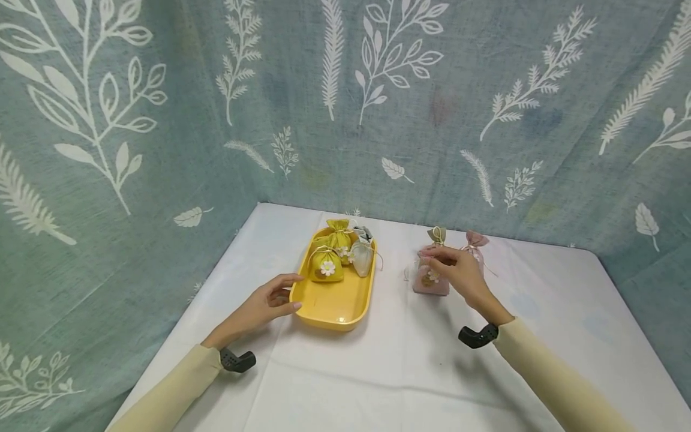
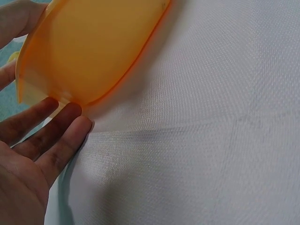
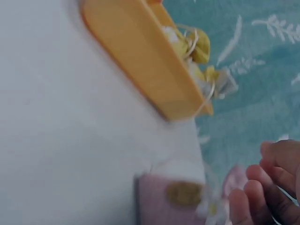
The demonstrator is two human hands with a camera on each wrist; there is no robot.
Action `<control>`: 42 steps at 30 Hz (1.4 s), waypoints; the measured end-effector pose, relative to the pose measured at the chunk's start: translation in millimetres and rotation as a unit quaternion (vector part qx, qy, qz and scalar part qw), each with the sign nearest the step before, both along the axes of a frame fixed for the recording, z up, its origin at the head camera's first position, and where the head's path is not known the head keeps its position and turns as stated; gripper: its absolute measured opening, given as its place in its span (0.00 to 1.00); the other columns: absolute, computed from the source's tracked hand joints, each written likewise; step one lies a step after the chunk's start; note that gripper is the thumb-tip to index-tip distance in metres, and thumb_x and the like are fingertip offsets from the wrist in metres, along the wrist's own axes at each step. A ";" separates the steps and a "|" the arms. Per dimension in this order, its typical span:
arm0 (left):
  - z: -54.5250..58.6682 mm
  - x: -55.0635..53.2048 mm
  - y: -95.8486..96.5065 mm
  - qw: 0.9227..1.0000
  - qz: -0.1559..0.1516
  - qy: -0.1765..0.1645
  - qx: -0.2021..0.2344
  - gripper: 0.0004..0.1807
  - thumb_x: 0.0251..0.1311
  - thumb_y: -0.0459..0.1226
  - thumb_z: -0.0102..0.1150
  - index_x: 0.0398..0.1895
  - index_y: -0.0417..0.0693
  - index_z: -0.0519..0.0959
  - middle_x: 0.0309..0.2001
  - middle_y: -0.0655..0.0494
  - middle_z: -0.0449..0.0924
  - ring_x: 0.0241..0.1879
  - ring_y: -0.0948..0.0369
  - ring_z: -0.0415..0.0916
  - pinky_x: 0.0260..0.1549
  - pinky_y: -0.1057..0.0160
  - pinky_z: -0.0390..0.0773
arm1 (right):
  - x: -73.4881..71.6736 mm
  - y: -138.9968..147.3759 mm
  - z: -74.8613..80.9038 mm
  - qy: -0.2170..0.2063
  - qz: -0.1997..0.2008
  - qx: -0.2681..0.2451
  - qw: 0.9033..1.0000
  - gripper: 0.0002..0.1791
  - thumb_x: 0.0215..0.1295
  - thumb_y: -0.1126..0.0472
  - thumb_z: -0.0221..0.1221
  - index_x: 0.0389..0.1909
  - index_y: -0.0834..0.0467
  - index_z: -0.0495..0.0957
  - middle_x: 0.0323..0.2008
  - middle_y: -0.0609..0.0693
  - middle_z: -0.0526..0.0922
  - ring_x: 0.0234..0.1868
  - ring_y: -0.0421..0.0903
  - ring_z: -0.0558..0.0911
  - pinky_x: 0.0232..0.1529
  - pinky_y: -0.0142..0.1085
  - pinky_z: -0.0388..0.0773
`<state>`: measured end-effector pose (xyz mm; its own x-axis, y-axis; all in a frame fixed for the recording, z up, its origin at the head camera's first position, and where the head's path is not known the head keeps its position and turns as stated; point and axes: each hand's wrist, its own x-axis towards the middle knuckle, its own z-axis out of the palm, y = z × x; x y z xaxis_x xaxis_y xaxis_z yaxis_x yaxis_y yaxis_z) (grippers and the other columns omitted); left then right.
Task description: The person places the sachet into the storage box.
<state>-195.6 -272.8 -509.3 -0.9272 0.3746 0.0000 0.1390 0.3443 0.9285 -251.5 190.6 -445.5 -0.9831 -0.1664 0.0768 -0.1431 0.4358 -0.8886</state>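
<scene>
My left hand (image 1: 272,299) rests against the left side of a yellow tray (image 1: 329,306), its fingertips touching the outer wall and rim. In the left wrist view, several fairly straight fingers (image 2: 75,136) meet the tray's wall. Toward the far end of the tray sit yellow drawstring pouches (image 1: 327,267) with white flowers and a pale grey pouch (image 1: 362,257). To the right, my right hand (image 1: 459,273) pinches the upper part of a pink drawstring pouch (image 1: 430,285), which has a round brown tag and a white flower. The fingers partly hide its neck.
Behind the right hand stand another pink pouch (image 1: 477,241) and a pouch with an olive-brown top (image 1: 438,234). A white cloth (image 1: 378,378) covers the table. A green leaf-print curtain (image 1: 345,150) hangs along the back and left side.
</scene>
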 end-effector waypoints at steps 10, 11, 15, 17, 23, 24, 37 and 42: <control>6.1 -2.5 1.2 1.000 -0.003 -0.017 -0.023 0.38 0.63 0.50 0.72 0.74 0.59 0.67 0.67 0.47 0.71 0.60 0.53 0.76 0.61 0.54 0.77 | 7.0 41.1 -25.0 -0.030 -0.094 0.048 0.994 0.23 0.71 0.45 0.65 0.54 0.58 0.84 0.47 0.61 0.85 0.42 0.61 0.85 0.42 0.51 0.84; 6.3 -2.9 1.1 1.000 -0.003 -0.016 -0.022 0.38 0.63 0.50 0.72 0.74 0.59 0.67 0.67 0.47 0.71 0.60 0.52 0.76 0.61 0.55 0.77 | 6.8 42.3 -26.3 -0.031 -0.097 0.046 0.994 0.23 0.71 0.44 0.65 0.54 0.58 0.84 0.47 0.62 0.85 0.43 0.61 0.84 0.42 0.51 0.84; 7.8 -5.0 0.3 1.000 -0.002 -0.012 -0.017 0.38 0.62 0.49 0.72 0.74 0.58 0.68 0.66 0.48 0.72 0.60 0.52 0.76 0.60 0.57 0.78 | 4.9 42.8 -30.0 -0.034 -0.107 0.026 0.993 0.25 0.70 0.43 0.65 0.54 0.59 0.83 0.48 0.60 0.84 0.47 0.59 0.83 0.41 0.48 0.86; 8.0 -6.0 0.1 1.000 0.000 -0.009 -0.016 0.38 0.62 0.49 0.73 0.74 0.57 0.68 0.66 0.48 0.72 0.60 0.52 0.76 0.60 0.57 0.78 | 3.9 41.6 -31.5 -0.034 -0.107 0.016 0.994 0.25 0.70 0.43 0.65 0.56 0.59 0.83 0.48 0.59 0.84 0.47 0.59 0.83 0.40 0.46 0.86; 6.2 -5.6 1.1 1.000 0.000 -0.010 -0.025 0.37 0.62 0.49 0.73 0.73 0.58 0.68 0.66 0.46 0.71 0.60 0.51 0.76 0.61 0.55 0.78 | 1.3 37.6 -37.4 -0.048 -0.091 0.010 0.995 0.28 0.69 0.42 0.65 0.60 0.58 0.82 0.48 0.58 0.84 0.44 0.54 0.84 0.36 0.42 0.87; 5.9 -5.3 1.3 1.000 0.001 -0.012 -0.025 0.37 0.62 0.49 0.73 0.73 0.58 0.69 0.66 0.46 0.71 0.60 0.51 0.76 0.61 0.55 0.78 | 1.1 36.9 -38.0 -0.050 -0.087 0.013 0.995 0.29 0.69 0.42 0.66 0.60 0.58 0.82 0.48 0.58 0.84 0.44 0.53 0.83 0.36 0.42 0.87; 7.6 -2.6 2.9 0.999 -0.003 -0.026 -0.019 0.39 0.62 0.49 0.73 0.75 0.57 0.67 0.67 0.47 0.71 0.60 0.52 0.76 0.60 0.57 0.78 | -4.3 37.6 -40.5 -0.044 -0.010 0.001 0.999 0.18 0.68 0.52 0.69 0.32 0.64 0.81 0.26 0.51 0.76 0.29 0.45 0.74 0.30 0.41 0.79; 7.1 -3.3 1.5 1.000 -0.003 -0.025 -0.019 0.39 0.62 0.50 0.72 0.75 0.57 0.67 0.67 0.47 0.71 0.59 0.51 0.76 0.59 0.56 0.78 | -6.9 37.6 -40.0 -0.030 0.006 0.016 0.999 0.21 0.68 0.54 0.69 0.24 0.63 0.73 0.26 0.50 0.71 0.29 0.46 0.71 0.28 0.38 0.74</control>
